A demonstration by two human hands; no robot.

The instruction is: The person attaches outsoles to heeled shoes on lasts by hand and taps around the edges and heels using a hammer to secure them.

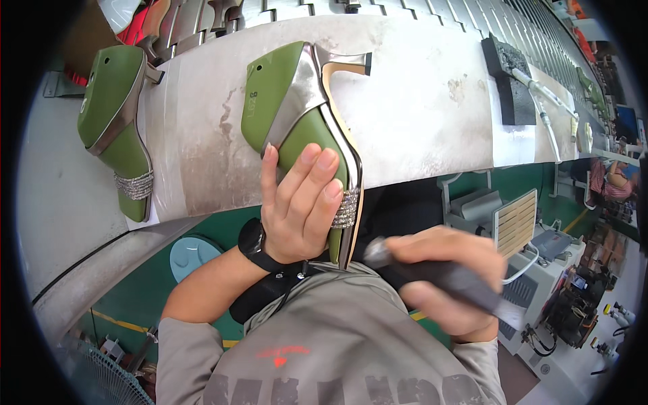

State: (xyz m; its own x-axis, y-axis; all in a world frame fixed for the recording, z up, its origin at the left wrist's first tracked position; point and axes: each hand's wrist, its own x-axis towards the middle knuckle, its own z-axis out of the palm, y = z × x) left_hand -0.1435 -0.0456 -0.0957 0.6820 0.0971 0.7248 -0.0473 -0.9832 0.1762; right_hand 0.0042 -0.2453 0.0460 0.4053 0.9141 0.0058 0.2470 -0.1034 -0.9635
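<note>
A high-heeled shoe [307,91] with metallic straps lies on its side on a green last, its toe pointing toward me past the table's near edge. My left hand [300,212] grips its front part, fingers laid along the green last beside the band of glittering stones [346,208]; the thumb is hidden. Just right of the toe, my right hand [449,266] is closed around a dark hand tool [452,283] with a shiny rounded end. Motion smears it, so I cannot make out its exact kind. A similar shoe on a green last [121,128] lies at the left.
The pale, stained worktable [418,88] runs across in front of me, with a slatted metal conveyor [418,8] behind it. A black block [507,88] and thin brush-like tools [543,91] lie at the right. Beyond the near edge stands a machine with a slatted wooden panel [515,226].
</note>
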